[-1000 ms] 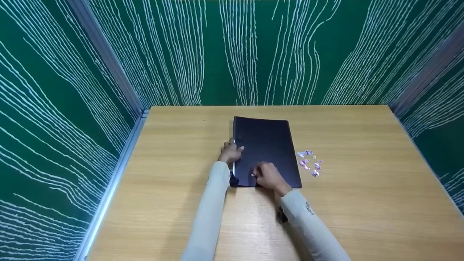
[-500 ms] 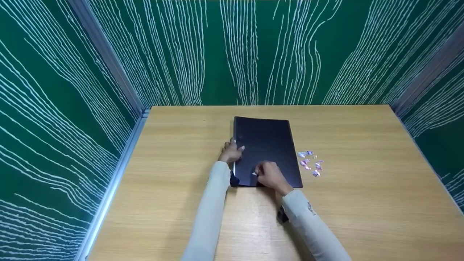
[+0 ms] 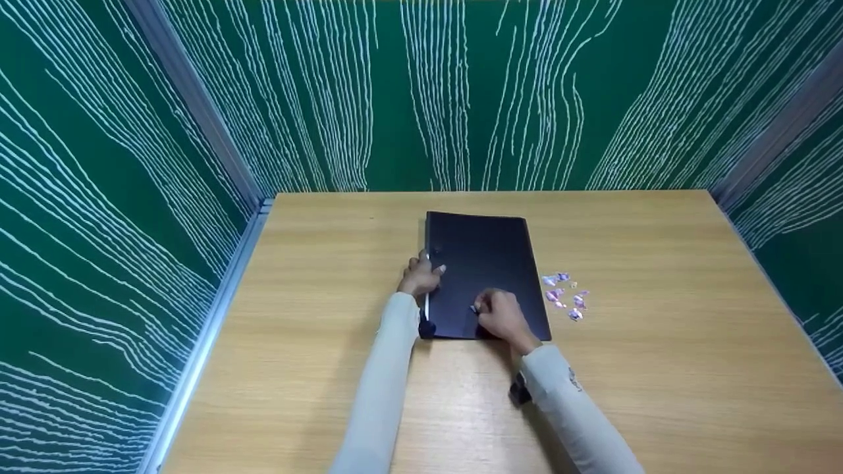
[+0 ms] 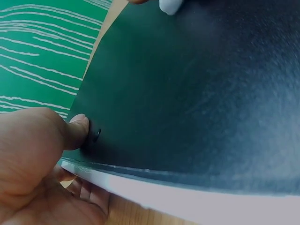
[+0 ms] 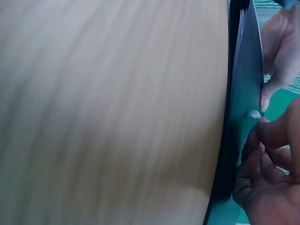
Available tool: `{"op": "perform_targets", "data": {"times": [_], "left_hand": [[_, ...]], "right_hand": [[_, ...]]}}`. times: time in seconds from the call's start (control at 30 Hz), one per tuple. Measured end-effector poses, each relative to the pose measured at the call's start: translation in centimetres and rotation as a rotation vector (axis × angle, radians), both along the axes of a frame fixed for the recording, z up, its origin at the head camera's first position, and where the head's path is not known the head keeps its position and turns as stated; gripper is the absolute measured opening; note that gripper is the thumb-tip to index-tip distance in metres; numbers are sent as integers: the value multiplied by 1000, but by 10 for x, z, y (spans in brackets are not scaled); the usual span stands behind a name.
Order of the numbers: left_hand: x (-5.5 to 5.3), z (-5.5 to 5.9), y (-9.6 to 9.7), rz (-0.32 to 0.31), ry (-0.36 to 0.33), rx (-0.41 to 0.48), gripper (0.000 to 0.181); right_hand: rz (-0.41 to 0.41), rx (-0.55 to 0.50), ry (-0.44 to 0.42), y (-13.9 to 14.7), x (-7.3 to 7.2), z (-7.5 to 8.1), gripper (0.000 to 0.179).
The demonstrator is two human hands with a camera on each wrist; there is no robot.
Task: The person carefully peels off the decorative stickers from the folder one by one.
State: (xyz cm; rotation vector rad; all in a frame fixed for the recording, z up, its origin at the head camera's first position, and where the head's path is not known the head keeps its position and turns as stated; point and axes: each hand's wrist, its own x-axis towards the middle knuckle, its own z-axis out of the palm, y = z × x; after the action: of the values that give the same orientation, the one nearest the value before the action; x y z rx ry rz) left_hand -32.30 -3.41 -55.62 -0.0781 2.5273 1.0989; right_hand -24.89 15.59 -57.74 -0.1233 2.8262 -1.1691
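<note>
A black folder (image 3: 477, 257) lies on the table, with sheet edges (image 5: 240, 42) visible inside it in the right wrist view. My left hand (image 3: 419, 274) grips its left edge: the thumb (image 4: 77, 129) presses on the cover beside a small slot, and the fingers bend around the white edge (image 4: 154, 194). Over the lower part of the cover, my right hand (image 3: 502, 313) pinches a small white piece (image 5: 254, 114) between thumb and forefinger, the other fingers curled. What kind of piece it is, I cannot tell.
Right of the folder, several small shiny purple, pink and white pieces (image 3: 563, 296) lie scattered on the wooden table (image 3: 658, 368). Green walls (image 3: 395, 131) with white wavy lines stand behind the table and on both sides.
My right hand has shifted a little to the right and away over the cover, the white piece still in its pinch. My left hand keeps its place on the folder's edge.
</note>
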Motion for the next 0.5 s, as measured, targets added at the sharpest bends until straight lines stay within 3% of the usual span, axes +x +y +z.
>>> {"op": "perform_targets", "data": {"times": [0.2, 0.5], "left_hand": [[1, 0, -2, 19, -4, 22, 71], [-1, 0, -1, -10, -11, 27, 73]], "right_hand": [[-38, 5, -6, 19, 2, 0, 12], [-47, 70, 218, 65, -1, 1, 11]]}}
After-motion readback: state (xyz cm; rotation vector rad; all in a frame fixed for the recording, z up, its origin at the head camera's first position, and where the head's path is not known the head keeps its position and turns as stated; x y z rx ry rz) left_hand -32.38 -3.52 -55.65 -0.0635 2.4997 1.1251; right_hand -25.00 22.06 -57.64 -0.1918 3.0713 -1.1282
